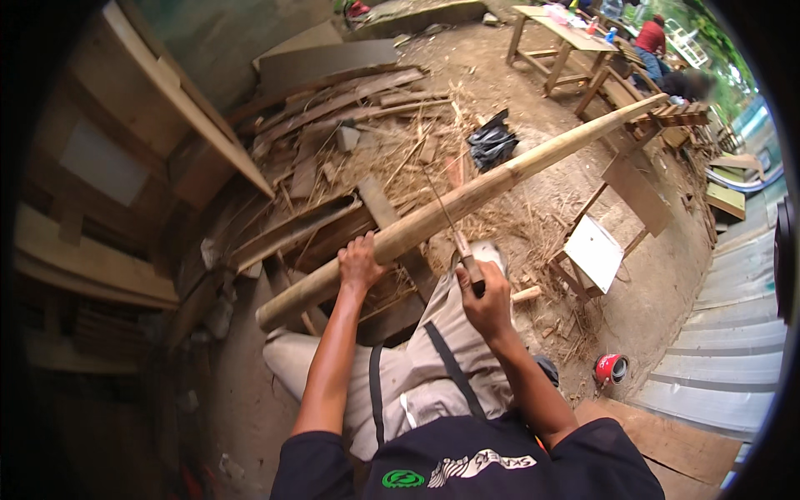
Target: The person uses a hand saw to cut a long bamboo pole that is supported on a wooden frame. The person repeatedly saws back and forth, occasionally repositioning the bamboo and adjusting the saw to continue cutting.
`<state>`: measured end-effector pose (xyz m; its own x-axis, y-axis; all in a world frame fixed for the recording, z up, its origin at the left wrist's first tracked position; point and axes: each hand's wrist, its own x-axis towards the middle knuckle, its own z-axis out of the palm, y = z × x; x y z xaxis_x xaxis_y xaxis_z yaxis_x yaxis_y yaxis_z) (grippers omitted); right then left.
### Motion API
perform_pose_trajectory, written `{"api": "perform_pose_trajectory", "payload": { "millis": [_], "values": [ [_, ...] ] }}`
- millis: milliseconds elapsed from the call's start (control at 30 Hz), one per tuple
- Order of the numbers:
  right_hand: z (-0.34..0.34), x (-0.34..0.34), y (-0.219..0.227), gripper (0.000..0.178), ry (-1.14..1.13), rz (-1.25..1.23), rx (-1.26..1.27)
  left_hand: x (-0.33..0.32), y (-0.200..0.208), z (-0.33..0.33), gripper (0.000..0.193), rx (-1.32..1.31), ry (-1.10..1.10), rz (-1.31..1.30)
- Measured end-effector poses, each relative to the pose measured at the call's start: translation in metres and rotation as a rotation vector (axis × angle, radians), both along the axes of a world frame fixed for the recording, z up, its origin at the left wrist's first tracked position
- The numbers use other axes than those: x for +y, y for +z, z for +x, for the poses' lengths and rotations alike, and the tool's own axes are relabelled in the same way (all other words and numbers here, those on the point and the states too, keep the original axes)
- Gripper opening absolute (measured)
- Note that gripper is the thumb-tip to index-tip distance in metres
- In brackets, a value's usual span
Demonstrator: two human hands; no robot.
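A long, round wooden pole (517,169) slants from near left to far right across a low wooden frame (377,202). My left hand (360,263) presses down on the pole, its fingers curled over the top. In my right hand (487,302) is the handle of a hand saw (465,250), gripped with the fingers wrapped round it. The saw's thin blade reaches forward across the pole, to the right of my left hand. Whether its teeth have cut into the wood I cannot tell. Light trousers (446,346) cover my legs, close behind the pole.
Scrap boards (350,104) and shavings litter the ground ahead, near a black plastic bag (493,142). A chair with a white seat (593,254) and a red can (611,369) stand right. Wooden furniture (125,158) rises left. Beyond a table (567,33), a person in red (651,37) sits.
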<state>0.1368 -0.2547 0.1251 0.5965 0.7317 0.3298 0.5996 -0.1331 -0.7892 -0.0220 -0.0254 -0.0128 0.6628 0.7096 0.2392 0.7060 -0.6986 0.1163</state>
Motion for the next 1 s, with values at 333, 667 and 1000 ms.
{"api": "perform_pose_trajectory", "payload": {
  "millis": [333, 667, 1000],
  "values": [
    [-0.025, -0.035, -0.030, 0.020, 0.052, 0.018, 0.048, 0.015, -0.002, -0.002, 0.079, 0.068, 0.027, -0.172],
    [-0.030, -0.046, -0.056, 0.016, 0.108, 0.102, 0.139, 0.017, 0.012, -0.023, 0.073, 0.077, 0.032, -0.239],
    [-0.028, -0.045, -0.060, 0.019, 0.035, 0.137, 0.269, 0.011, 0.000, -0.031, 0.092, 0.115, -0.037, -0.072]
  ]
}}
